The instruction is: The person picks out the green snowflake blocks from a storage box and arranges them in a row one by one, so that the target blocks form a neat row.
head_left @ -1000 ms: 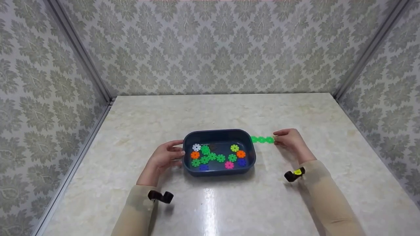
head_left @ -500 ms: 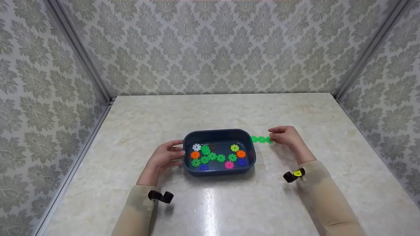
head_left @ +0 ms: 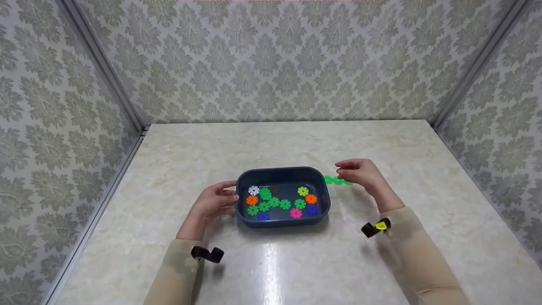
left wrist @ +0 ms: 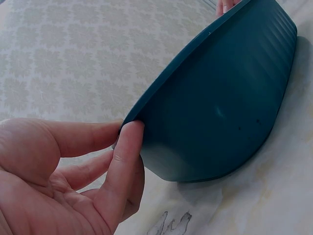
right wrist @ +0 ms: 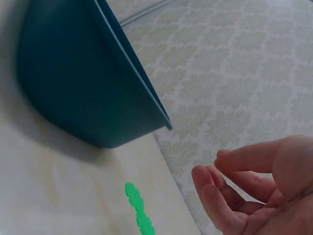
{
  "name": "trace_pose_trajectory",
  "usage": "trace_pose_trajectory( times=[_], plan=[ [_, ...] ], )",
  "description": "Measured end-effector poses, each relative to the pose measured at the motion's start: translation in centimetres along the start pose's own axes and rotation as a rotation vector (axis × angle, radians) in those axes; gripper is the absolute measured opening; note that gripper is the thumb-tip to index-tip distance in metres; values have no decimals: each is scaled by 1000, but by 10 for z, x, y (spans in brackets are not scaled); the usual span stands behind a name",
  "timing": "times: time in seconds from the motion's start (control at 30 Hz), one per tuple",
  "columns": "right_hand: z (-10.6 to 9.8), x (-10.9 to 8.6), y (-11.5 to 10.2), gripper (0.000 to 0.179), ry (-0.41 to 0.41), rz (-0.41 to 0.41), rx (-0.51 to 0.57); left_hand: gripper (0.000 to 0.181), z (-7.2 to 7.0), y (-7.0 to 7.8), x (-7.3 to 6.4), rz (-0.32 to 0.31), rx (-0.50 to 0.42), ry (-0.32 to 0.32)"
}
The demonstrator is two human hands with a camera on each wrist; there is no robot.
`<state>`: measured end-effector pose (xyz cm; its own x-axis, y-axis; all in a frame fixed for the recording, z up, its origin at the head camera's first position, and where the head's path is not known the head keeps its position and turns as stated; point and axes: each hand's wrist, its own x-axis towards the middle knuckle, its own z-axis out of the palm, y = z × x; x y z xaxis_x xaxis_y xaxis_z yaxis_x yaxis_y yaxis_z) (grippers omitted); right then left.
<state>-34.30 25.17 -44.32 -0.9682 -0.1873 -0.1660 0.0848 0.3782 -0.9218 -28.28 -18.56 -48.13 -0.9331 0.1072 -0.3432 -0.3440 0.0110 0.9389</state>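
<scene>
The blue tub's (head_left: 279, 223) left rim is held by the left hand's (head_left: 209, 204) thumb and fingers; beside its right end, a green disc chain (head_left: 334, 181) is overhung by the right hand (head_left: 362, 174), fingers narrowly parted.

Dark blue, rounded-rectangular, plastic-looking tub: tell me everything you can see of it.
The dark blue, rounded-rectangular tub looks like plastic: open-topped, with a thin rim and walls tapering downward; the wrist views show it teal. It sits upright on the pale marbled table, holding notched, plastic-looking discs in several colours. The person's left hand touches its left end; the right hand is apart from it. Its underside is hidden.
</scene>
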Motion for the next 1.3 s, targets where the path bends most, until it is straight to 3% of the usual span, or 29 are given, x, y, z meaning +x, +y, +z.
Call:
trace_pose_trajectory(
  times=[0.37,0.6,0.87,1.13,1.3],
  plan=[
    [28,-2,-18,44,-46,-44,-22,59,1,0,-1,5,10,7],
    [52,-3,-30,40,-117,-65,-25,59,0,0,0,7,1,0],
    [80,0,-35,37,-203,-78,-122,60,0,0,0,2,2,1],
    [99,3,-39,31,-236,-136,-426,59,0,0,-1,-6,3,7],
    [109,4,-38,31,-268,-141,-553,59,1,0,-1,-17,13,10]
  ],
)
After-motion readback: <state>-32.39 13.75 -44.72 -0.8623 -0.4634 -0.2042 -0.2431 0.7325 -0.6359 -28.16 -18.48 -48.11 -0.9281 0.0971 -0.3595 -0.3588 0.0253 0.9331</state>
